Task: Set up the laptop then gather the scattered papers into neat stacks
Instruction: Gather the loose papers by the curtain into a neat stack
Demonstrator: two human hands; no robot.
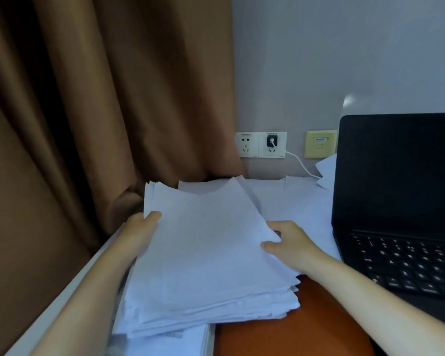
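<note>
Here we note a thick, ragged-edged paper stack of thin white sheets at the left of the smooth orange-brown desk. The left hand grips its left edge and the right hand pinches its right edge, both with the thumb on top. Loose sheets lie flat behind it, and the matte black laptop stands open at right, its screen dark and key legends too blurred to read. On the grey wall we log white sockets, a white cable and a yellow plate whose blue label is illegible; a heavy brown curtain hangs in folds at left.
</note>
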